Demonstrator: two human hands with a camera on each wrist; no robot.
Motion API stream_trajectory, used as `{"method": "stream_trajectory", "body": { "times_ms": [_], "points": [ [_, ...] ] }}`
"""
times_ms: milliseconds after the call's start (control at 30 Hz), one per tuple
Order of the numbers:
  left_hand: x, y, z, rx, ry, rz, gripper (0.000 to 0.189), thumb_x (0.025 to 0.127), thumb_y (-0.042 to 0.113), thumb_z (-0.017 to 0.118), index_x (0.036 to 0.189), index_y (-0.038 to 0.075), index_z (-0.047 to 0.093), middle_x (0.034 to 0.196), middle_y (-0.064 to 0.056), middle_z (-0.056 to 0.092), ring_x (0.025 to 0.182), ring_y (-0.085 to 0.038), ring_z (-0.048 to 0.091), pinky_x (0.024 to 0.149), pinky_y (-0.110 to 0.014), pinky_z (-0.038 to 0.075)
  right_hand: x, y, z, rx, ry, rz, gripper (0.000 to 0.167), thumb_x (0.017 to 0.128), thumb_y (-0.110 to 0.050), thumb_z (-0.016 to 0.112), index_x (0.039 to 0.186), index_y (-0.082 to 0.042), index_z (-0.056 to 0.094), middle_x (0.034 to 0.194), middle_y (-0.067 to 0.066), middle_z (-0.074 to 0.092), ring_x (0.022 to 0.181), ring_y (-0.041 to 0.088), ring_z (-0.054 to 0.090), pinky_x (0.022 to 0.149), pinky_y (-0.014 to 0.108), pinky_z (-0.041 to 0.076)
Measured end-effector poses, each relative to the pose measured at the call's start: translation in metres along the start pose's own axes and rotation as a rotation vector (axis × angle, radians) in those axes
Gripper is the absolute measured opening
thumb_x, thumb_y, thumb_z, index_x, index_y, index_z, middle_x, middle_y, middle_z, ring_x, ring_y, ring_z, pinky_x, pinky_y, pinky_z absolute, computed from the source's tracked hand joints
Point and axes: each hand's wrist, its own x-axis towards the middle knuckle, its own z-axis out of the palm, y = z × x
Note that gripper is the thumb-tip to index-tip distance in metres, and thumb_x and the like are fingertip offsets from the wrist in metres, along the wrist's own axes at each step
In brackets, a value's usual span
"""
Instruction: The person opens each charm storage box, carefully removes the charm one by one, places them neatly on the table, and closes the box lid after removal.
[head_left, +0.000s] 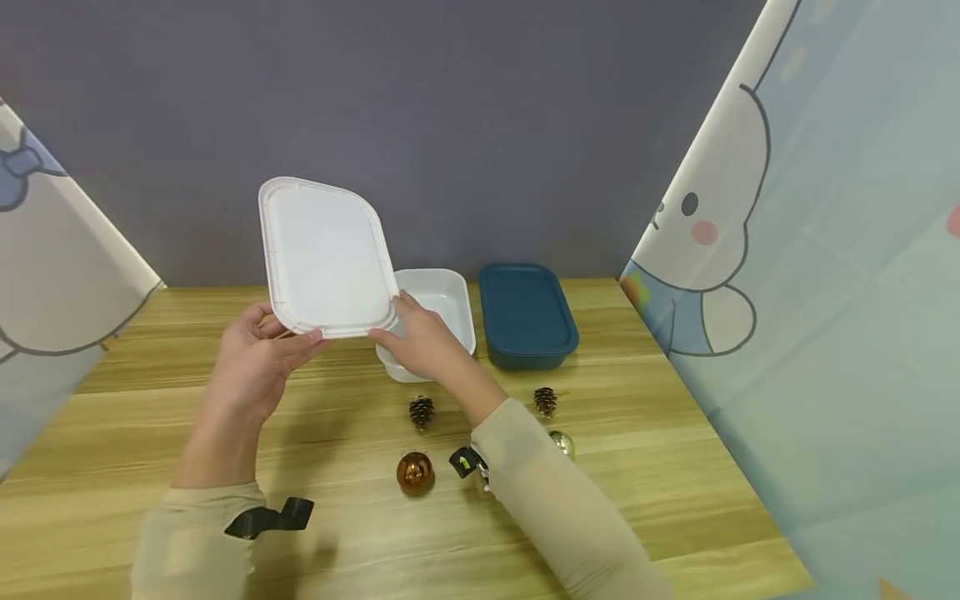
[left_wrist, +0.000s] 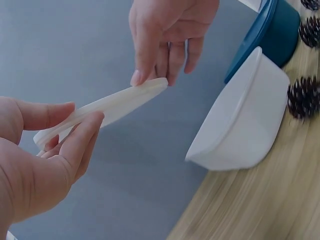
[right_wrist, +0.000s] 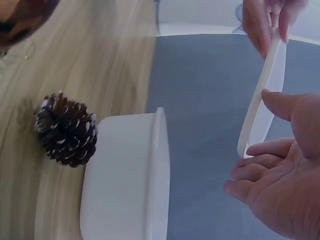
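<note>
Both hands hold up a white rectangular lid point(head_left: 326, 254) with rounded corners, its flat face tilted toward the head camera. The left hand point(head_left: 258, 358) pinches its lower left corner between thumb and fingers. At the lower right corner, the right hand point(head_left: 423, 337) grips the edge, thumb on one side and fingers on the other. In the left wrist view the lid point(left_wrist: 107, 105) appears edge-on between the two hands. Behind the right hand, on the table, stands a white container point(head_left: 442, 292) without a cover, partly hidden by that hand and the lid.
A dark blue lidded container point(head_left: 528, 312) stands right of the white one. Nearer lie a pine cone point(head_left: 422, 412), another pine cone point(head_left: 545, 402), a shiny brown ball point(head_left: 415, 473) and a gold ball point(head_left: 562, 443) partly behind the right sleeve. A grey wall point(head_left: 480, 125) rises behind the table.
</note>
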Motion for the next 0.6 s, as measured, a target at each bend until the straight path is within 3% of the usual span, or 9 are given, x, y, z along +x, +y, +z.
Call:
{"method": "stream_trajectory", "body": {
  "times_ms": [200,467,600],
  "points": [
    [0.0,-0.006,0.027,0.028,0.024,0.0,0.051,0.094,-0.015,0.07,0.133,0.007,0.046,0.113,-0.004,0.072,0.101,-0.014,0.079,0.091,-0.029,0.063,-0.015,0.0,-0.003,-0.091,0.133,-0.071,0.06,0.112,-0.034,0.056,0.163,-0.006,0.042,0.178,0.012,0.024,0.167,0.025,0.021,0.136,0.045,0.021],
    [0.003,-0.014,0.062,0.097,0.034,-0.033,0.047,0.099,-0.009,0.066,0.134,0.011,0.043,0.127,-0.009,0.061,0.109,-0.011,0.074,0.096,-0.026,0.062,-0.037,0.001,-0.005,-0.066,0.253,-0.22,0.046,0.11,-0.027,0.062,0.154,-0.014,0.058,0.17,0.006,0.044,0.162,0.023,0.034,0.135,0.044,0.025],
    [0.003,-0.019,0.077,0.117,0.034,-0.048,0.047,0.098,-0.008,0.068,0.133,0.01,0.042,0.124,-0.006,0.066,0.108,-0.009,0.073,0.094,-0.023,0.062,-0.042,0.007,-0.002,-0.07,0.359,-0.308,0.042,0.107,-0.02,0.067,0.148,-0.014,0.065,0.161,0.007,0.056,0.156,0.026,0.045,0.132,0.047,0.031]
  ]
}}
